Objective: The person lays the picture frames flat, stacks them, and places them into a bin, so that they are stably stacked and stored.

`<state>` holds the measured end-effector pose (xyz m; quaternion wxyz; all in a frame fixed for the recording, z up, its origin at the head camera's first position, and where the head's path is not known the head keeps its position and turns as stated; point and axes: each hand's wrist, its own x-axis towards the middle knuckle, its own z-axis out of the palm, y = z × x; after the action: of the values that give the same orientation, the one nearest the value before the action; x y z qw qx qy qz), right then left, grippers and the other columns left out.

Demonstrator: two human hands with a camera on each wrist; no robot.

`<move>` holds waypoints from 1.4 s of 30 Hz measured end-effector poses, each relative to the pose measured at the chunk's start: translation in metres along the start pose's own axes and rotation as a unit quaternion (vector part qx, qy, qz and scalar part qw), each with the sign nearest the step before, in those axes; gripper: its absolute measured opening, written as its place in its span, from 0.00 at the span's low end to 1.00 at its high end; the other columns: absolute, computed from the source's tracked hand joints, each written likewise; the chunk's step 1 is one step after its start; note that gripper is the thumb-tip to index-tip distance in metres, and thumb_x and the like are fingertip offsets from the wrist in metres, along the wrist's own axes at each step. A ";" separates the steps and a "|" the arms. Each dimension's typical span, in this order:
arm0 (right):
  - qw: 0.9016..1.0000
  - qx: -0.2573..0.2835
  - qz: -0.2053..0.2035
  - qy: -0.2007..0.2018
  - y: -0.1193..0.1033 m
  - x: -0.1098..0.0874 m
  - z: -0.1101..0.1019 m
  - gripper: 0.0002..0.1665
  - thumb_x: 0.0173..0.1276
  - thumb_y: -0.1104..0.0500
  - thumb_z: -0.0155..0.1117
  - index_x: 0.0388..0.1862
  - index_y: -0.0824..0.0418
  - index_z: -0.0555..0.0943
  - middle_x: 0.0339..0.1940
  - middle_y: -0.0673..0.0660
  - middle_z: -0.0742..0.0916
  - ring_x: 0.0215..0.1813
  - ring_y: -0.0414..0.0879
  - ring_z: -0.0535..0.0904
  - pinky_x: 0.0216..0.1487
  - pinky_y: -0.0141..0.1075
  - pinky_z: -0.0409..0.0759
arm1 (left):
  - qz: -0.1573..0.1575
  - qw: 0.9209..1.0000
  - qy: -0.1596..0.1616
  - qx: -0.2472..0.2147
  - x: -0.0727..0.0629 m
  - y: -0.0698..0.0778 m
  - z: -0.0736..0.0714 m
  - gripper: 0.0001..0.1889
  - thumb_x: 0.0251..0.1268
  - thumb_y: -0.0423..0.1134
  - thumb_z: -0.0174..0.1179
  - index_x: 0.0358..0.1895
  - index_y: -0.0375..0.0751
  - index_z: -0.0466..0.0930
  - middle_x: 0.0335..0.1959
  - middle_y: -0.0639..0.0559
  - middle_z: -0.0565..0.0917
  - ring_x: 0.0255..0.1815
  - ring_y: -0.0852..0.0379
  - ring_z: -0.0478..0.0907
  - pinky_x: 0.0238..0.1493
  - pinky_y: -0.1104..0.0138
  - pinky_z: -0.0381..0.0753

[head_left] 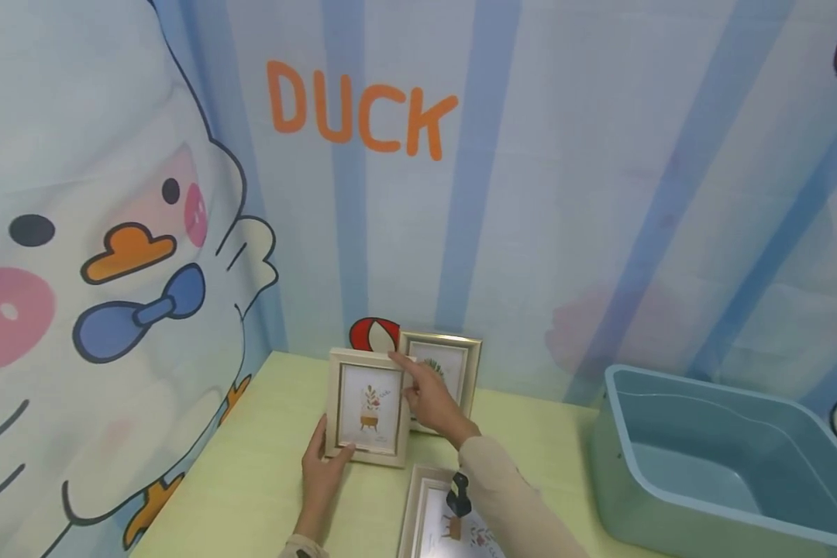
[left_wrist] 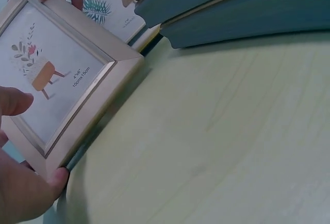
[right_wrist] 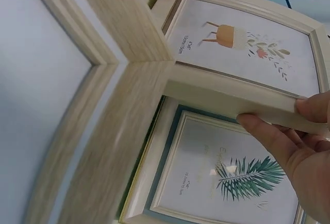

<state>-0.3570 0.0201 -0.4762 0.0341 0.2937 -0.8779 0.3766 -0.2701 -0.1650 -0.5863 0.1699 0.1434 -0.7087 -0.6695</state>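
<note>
A cream picture frame (head_left: 370,407) stands tilted between both hands, with a plant in an orange-legged pot printed on its insert. My left hand (head_left: 323,473) grips its lower left part, thumb over the front and the other fingers behind. At the top right edge, my right hand (head_left: 432,395) pinches the frame between thumb and fingers, which the right wrist view shows closely. Behind leans a gold-edged frame (head_left: 471,376) with a green leaf print (right_wrist: 250,177), partly covered by the right hand and the cream frame.
Another frame (head_left: 415,511) lies near the front of the pale yellow table (head_left: 237,473), under the right forearm. Thick blue-green moulded edges (left_wrist: 247,15) cross the top of the left wrist view. At the right stands a blue-green bin (head_left: 669,504). A duck-printed backdrop (head_left: 530,194) rises behind.
</note>
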 end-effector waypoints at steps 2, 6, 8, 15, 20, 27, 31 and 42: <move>1.000 0.009 0.000 0.008 -0.001 -0.003 -0.001 0.41 0.67 0.76 0.56 0.77 0.50 0.66 0.43 0.61 0.80 0.36 0.44 0.68 0.40 0.36 0.73 | 0.000 1.000 0.000 -0.009 -0.001 0.000 0.000 0.38 0.63 0.27 0.62 0.76 0.33 0.58 0.76 0.30 0.60 0.77 0.29 0.56 0.77 0.41 0.56; 0.999 0.036 -0.002 0.037 -0.002 -0.010 -0.003 0.41 0.66 0.76 0.57 0.77 0.55 0.66 0.68 0.64 0.78 0.41 0.46 0.74 0.42 0.34 0.77 | -0.019 0.998 0.006 -0.065 -0.003 0.004 0.000 0.37 0.65 0.25 0.58 0.77 0.34 0.55 0.78 0.32 0.58 0.76 0.32 0.59 0.73 0.52 0.69; 0.997 0.049 -0.004 0.058 -0.004 -0.013 -0.005 0.40 0.66 0.76 0.57 0.76 0.57 0.66 0.75 0.63 0.72 0.41 0.47 0.77 0.40 0.32 0.79 | -0.030 0.993 0.009 -0.110 -0.006 0.010 0.001 0.40 0.67 0.23 0.54 0.80 0.39 0.49 0.80 0.33 0.54 0.76 0.33 0.60 0.67 0.60 0.76; 0.982 0.162 0.021 0.097 -0.018 -0.026 -0.016 0.41 0.68 0.76 0.55 0.78 0.56 0.63 0.56 0.72 0.80 0.42 0.56 0.82 0.36 0.43 0.90 | -0.053 0.968 0.065 -0.236 -0.016 0.033 0.007 0.43 0.73 0.26 0.50 0.82 0.47 0.34 0.75 0.25 0.57 0.70 0.30 0.67 0.58 0.62 0.82; 0.963 0.234 0.041 0.129 -0.021 -0.040 -0.021 0.41 0.69 0.74 0.55 0.78 0.53 0.62 0.61 0.74 0.77 0.50 0.65 0.82 0.39 0.46 0.90 | -0.069 0.961 0.052 -0.263 -0.024 0.046 0.009 0.32 0.76 0.32 0.51 0.79 0.37 0.51 0.69 0.27 0.69 0.60 0.47 0.82 0.57 0.60 0.83; 0.927 0.337 0.083 0.141 -0.013 -0.058 -0.023 0.42 0.71 0.75 0.53 0.80 0.51 0.59 0.65 0.72 0.74 0.57 0.68 0.80 0.40 0.46 0.89 | -0.032 0.963 -0.007 -0.266 -0.034 0.053 0.008 0.42 0.66 0.20 0.55 0.80 0.41 0.47 0.47 0.54 0.82 0.42 0.61 0.86 0.46 0.62 0.88; 0.916 0.358 0.101 0.147 -0.009 -0.068 -0.025 0.43 0.70 0.74 0.56 0.80 0.50 0.59 0.63 0.73 0.74 0.57 0.66 0.81 0.43 0.47 0.89 | -0.006 0.965 -0.039 -0.258 -0.037 0.052 0.006 0.44 0.65 0.19 0.55 0.81 0.39 0.43 0.46 0.58 0.81 0.41 0.62 0.86 0.43 0.63 0.89; 0.919 0.310 0.138 0.200 -0.001 -0.095 -0.038 0.34 0.70 0.68 0.63 0.74 0.65 0.68 0.59 0.74 0.78 0.48 0.55 0.86 0.44 0.37 0.88 | 0.099 0.979 -0.089 -0.154 -0.040 0.063 -0.006 0.42 0.62 0.20 0.60 0.78 0.31 0.50 0.46 0.64 0.84 0.43 0.64 0.86 0.39 0.66 0.89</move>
<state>-0.2847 0.0920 -0.4750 0.0635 0.0840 -0.7243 0.6814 -0.2296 -0.1489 -0.5255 0.1917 -0.0153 -0.6198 -0.7609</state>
